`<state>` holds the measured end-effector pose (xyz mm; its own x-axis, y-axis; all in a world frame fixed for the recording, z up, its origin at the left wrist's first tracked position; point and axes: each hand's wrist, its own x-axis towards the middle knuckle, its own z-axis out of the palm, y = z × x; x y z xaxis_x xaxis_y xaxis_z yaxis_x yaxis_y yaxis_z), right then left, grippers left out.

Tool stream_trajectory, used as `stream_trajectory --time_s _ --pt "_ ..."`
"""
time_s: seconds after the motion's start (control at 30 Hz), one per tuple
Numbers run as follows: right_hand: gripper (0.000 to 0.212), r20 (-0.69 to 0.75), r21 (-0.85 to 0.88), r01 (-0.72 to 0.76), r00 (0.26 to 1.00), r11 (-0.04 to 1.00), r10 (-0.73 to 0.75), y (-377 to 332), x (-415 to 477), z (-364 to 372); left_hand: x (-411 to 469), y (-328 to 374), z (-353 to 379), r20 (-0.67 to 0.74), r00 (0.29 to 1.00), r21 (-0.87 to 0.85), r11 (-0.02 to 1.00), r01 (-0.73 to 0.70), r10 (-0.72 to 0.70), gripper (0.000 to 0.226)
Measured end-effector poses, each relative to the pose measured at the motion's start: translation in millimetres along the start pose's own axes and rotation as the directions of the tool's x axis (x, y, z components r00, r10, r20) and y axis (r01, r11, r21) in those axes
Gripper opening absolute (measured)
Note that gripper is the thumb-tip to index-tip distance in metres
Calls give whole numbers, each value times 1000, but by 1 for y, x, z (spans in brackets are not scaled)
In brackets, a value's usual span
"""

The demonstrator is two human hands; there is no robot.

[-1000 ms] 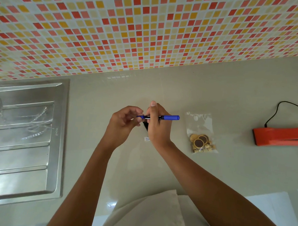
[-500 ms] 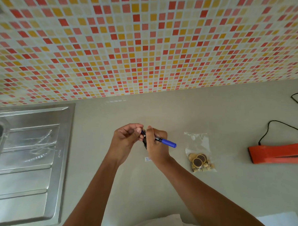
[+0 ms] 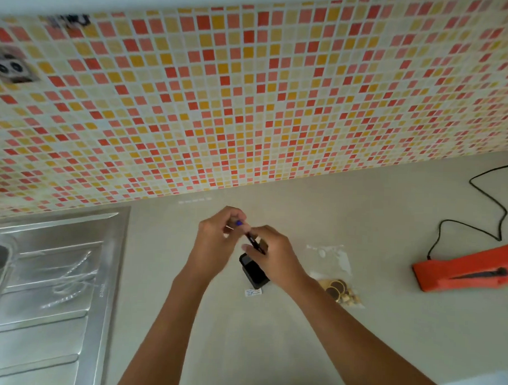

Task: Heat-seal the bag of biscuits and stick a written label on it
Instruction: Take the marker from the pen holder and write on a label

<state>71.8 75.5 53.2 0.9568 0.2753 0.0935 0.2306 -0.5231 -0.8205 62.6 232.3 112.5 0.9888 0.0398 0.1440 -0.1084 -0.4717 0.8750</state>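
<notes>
Since half a second ago the pen (image 3: 252, 241) has swung round: its blue end, which stuck out to the right past the right hand (image 3: 274, 258), now sits up at the fingertips of the left hand (image 3: 217, 240), and the black barrel slants down to the right from there. Meanwhile the view has tipped upward, so more of the tiled wall (image 3: 250, 105) shows and both hands sit lower in the picture

Curled, the left hand pinches the blue end between thumb and fingers; whether that end is a loose cap or sits fixed on the barrel is lost in the blur. With its fingers folded round it, the right hand grips the lower part of the barrel. Both hands are held close together above the table (image 3: 298, 354)

Just below them a small black box (image 3: 253, 272) lies on the table, partly hidden by the right hand. On the near side of the box lies the label (image 3: 253, 292), a small white slip with blue marks, flat on the table and apart from the bag (image 3: 331, 259). This clear bag lies flat to the right of the right wrist, with the biscuits (image 3: 337, 289) gathered in its near end; its seal cannot be judged. Well to the right lies the orange sealer (image 3: 464, 273), its black cord (image 3: 479, 208) looping toward the wall. A steel sink (image 3: 48, 285) fills the left side
</notes>
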Motion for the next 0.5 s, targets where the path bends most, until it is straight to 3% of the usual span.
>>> stream_trajectory --time_s 0.03,0.1,0.17,0.3,0.4,0.5 --pt "12 -7 -14 -20 1000 1000 20 -1 1 4 -2 5 9 24 999 -5 1000 -23 23 20" --pt "27 -17 25 -131 991 991 132 1 0 10 -8 7 25 5 1000 -12 1000 -6 6 27" --pt "39 22 29 -238 971 971 237 5 0 11 -16 -4 37 -107 993 -12 999 52 -53 23" --pt "25 86 -34 -334 938 942 336 16 2 10 -40 -49 52 -237 944 70 965 252 -229 10" --pt "21 99 -104 -352 927 930 362 21 3 12 -57 -85 62 -116 902 208 878 430 -415 18" --pt "19 96 -155 -374 916 915 390 22 4 15 -68 -100 69 94 891 360 850 385 -443 18"
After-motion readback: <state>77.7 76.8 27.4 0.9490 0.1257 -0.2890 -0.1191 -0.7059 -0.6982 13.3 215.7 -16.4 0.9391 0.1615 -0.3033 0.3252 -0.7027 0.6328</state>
